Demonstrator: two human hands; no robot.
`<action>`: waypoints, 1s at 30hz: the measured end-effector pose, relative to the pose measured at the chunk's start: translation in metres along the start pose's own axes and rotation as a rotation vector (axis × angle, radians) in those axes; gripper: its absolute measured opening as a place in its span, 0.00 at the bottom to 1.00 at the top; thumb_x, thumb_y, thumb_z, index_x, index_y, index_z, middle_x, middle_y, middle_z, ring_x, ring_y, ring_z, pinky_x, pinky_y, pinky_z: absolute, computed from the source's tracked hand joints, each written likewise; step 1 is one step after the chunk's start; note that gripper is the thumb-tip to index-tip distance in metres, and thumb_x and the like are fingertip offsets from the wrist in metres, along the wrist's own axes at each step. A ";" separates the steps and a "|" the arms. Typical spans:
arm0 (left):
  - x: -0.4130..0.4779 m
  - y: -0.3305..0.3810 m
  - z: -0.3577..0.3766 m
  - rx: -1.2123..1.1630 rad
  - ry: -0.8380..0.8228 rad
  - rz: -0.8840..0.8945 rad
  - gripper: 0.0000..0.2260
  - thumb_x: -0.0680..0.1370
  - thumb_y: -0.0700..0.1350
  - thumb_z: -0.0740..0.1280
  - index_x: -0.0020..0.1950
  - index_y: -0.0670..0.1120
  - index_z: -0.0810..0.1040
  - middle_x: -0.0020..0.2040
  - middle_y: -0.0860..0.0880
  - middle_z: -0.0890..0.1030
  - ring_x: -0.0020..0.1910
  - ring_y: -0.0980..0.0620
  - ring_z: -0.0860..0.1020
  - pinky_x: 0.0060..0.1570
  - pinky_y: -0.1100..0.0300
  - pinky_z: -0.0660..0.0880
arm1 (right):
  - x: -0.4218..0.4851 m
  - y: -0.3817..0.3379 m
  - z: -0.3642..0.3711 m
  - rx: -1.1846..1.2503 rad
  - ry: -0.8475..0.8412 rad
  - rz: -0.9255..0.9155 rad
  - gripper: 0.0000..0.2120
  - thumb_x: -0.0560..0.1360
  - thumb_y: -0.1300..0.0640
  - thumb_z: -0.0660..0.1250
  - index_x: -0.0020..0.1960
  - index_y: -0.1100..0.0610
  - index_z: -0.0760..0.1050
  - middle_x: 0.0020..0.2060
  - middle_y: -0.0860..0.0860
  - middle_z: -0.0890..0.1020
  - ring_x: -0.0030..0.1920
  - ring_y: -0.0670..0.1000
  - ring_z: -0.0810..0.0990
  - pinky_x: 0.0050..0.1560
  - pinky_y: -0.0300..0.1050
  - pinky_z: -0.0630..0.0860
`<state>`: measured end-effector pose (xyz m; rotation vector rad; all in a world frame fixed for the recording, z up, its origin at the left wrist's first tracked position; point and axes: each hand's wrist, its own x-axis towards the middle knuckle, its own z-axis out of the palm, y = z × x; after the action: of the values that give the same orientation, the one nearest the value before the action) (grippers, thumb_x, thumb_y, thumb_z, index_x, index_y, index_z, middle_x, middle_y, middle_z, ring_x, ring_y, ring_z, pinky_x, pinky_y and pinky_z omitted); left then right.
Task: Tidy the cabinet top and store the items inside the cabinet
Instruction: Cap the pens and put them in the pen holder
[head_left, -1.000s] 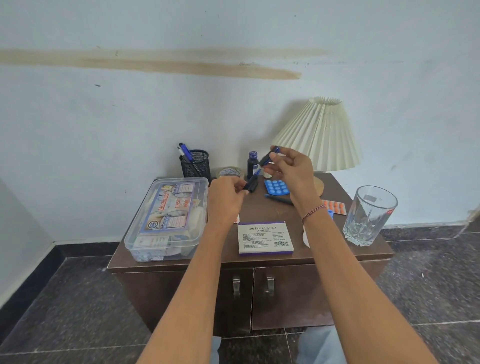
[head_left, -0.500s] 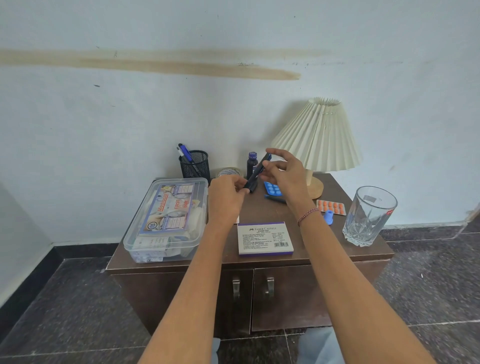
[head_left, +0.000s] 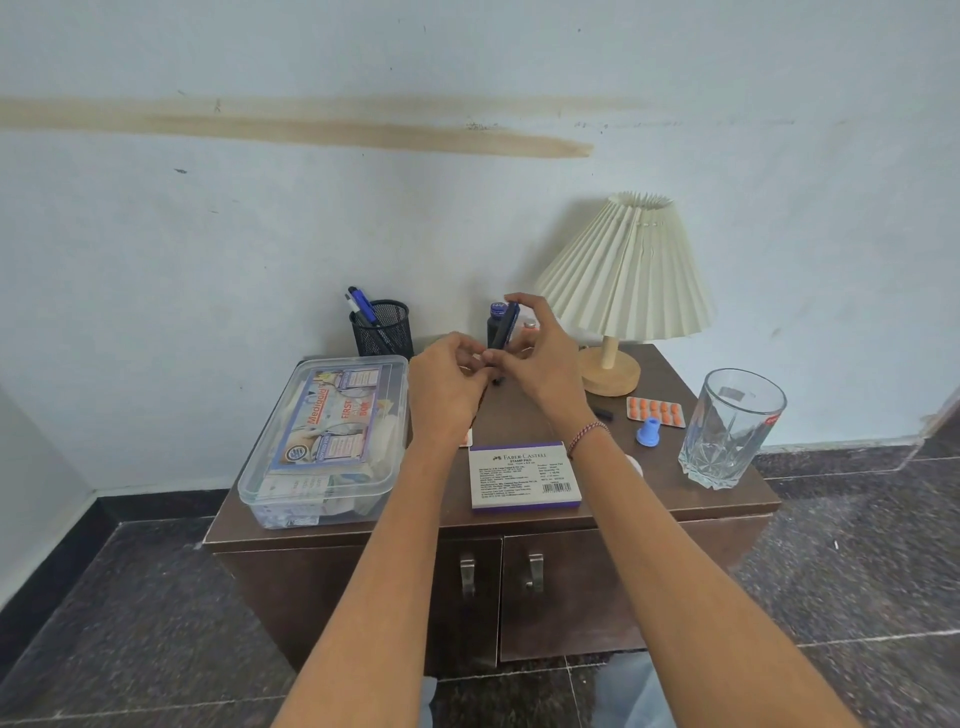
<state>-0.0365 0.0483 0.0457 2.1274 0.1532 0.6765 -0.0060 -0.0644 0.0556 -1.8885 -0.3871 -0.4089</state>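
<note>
Cabinet top (head_left: 517, 418) cluttered, stained pale wall (head_left: 467, 234), dark floor (head_left: 857, 545), both hands (head_left: 447, 387) (head_left: 540, 364) pinching pen (head_left: 505, 327)

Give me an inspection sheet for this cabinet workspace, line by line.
Surface: brown cabinet top, crowded; doors closed.
Job's things: pen held above the top; first aid box, stamp pad, pill strip, blue cap, glass, bottle and pen holder on the top.
Clutter: lamp at back right.
Hands: left hand and right hand both pinch the pen.
Cables: nothing seen.
Surroundings: stained wall, dark tiled floor.
</note>
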 end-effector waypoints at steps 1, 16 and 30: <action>0.001 -0.001 0.000 0.031 -0.037 0.001 0.08 0.68 0.42 0.76 0.45 0.48 0.81 0.35 0.56 0.79 0.32 0.64 0.76 0.31 0.77 0.68 | 0.001 0.000 -0.001 0.003 0.036 0.003 0.30 0.68 0.60 0.75 0.66 0.51 0.69 0.31 0.51 0.78 0.32 0.44 0.77 0.37 0.28 0.73; -0.001 -0.006 0.008 0.030 -0.011 0.051 0.05 0.71 0.38 0.72 0.47 0.42 0.83 0.37 0.52 0.79 0.35 0.58 0.76 0.37 0.70 0.69 | -0.001 -0.011 0.005 0.004 -0.014 -0.012 0.34 0.69 0.67 0.72 0.69 0.54 0.61 0.34 0.57 0.75 0.41 0.60 0.78 0.47 0.52 0.78; 0.027 -0.004 -0.016 0.167 0.178 -0.035 0.09 0.76 0.42 0.68 0.54 0.41 0.83 0.49 0.43 0.84 0.48 0.47 0.82 0.53 0.58 0.74 | 0.044 -0.041 0.045 -0.195 -0.058 -0.196 0.12 0.77 0.60 0.65 0.59 0.58 0.68 0.38 0.58 0.82 0.33 0.52 0.77 0.30 0.29 0.66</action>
<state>-0.0215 0.0719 0.0611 2.2152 0.3549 0.8583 0.0189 -0.0056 0.0948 -2.0626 -0.5925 -0.5399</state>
